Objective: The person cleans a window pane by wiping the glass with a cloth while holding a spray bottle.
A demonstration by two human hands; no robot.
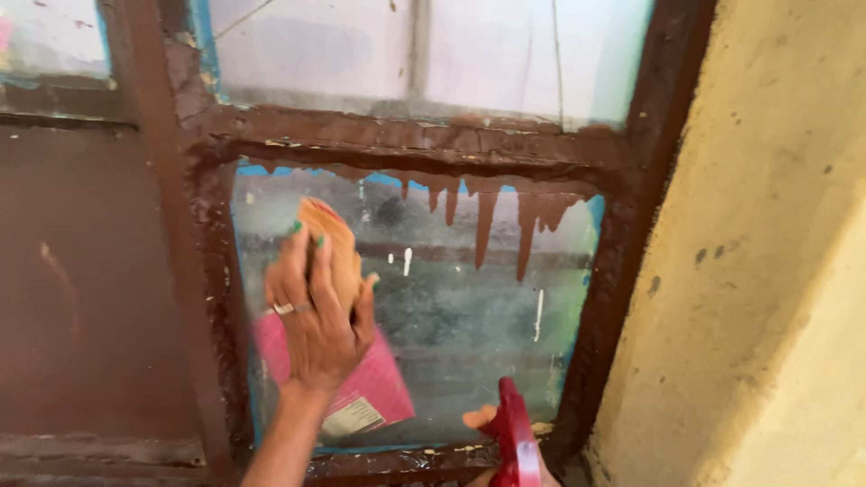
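Observation:
My left hand [316, 311] presses a folded pink and orange cloth [365, 383] flat against a dirty glass window pane [469, 316]. The hand wears a ring and has green nails; it looks blurred. At the bottom edge my right hand [492, 424] shows only a fingertip or two, gripping a red spray bottle [516, 442] below the pane's lower right part. Brown paint drips [492, 221] run down from the top of the pane over blue edging.
A brown painted window frame [207, 271] surrounds the pane, with another frosted pane [406, 50] above. A brown panel [81, 289] lies to the left. A rough yellow wall [767, 271] stands close on the right.

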